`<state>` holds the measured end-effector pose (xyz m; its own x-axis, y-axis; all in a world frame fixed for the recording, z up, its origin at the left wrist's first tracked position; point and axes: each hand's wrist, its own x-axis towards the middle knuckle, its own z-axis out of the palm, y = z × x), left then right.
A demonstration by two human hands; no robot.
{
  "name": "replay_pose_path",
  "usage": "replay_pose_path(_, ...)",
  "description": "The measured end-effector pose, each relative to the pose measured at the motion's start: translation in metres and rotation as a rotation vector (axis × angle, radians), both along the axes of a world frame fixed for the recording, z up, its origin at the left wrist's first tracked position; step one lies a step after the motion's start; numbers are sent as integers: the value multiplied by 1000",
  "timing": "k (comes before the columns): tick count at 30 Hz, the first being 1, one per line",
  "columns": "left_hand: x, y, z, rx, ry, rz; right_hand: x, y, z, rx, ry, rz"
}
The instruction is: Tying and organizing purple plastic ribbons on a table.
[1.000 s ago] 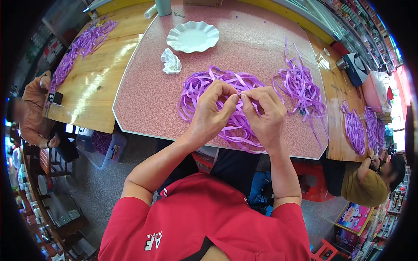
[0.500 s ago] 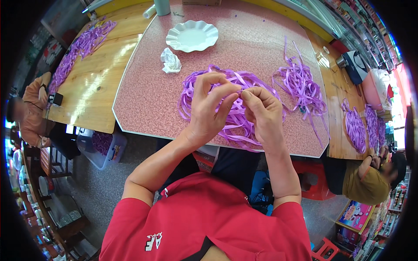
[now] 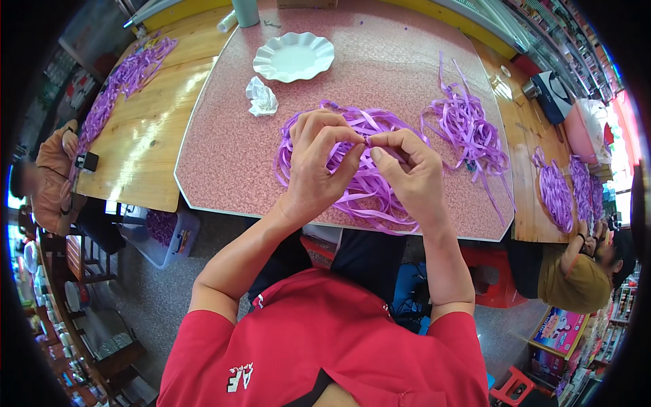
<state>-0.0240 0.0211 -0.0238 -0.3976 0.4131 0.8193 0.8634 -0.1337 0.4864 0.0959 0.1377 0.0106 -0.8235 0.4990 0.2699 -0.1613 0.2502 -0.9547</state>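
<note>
A loose heap of shiny purple ribbon (image 3: 373,203) lies near the front edge of the pink speckled table (image 3: 224,163). Above it, my left hand (image 3: 315,163) and my right hand (image 3: 417,173) meet fingertip to fingertip. Each is closed in a pinch on a small bit of purple ribbon (image 3: 367,142), most of which the fingers cover. Whether that bit runs down into the heap, I cannot tell. To the right of my right hand rests a second tangle of purple ribbon (image 3: 468,129), with loose ends trailing off.
A white scalloped plate (image 3: 293,57) and a crumpled white tissue (image 3: 261,98) sit beyond my hands, near a green cup (image 3: 246,12). Co-workers sit at wooden tables left and right, by more purple ribbon (image 3: 122,81). A plastic bin (image 3: 180,237) stands on the floor.
My fingertips have drawn closer together, and my left thumb and forefinger have narrowed their gap. The right hand has turned slightly, its forefinger stretching toward the left fingertips.
</note>
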Motion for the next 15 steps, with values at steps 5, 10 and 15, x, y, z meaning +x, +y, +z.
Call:
replay_pose_path(5, 0, -2, -1, -23, -58, -23, 0, 2, 0, 310, 2, -61)
replay_pose_path(10, 1, -4, 0, -41, -59, -27, 3, 4, 1, 55, -52, -10)
replay_pose_path(15, 2, -2, -1, -58, -21, -10, 7, 9, 7, 26, -96, 80)
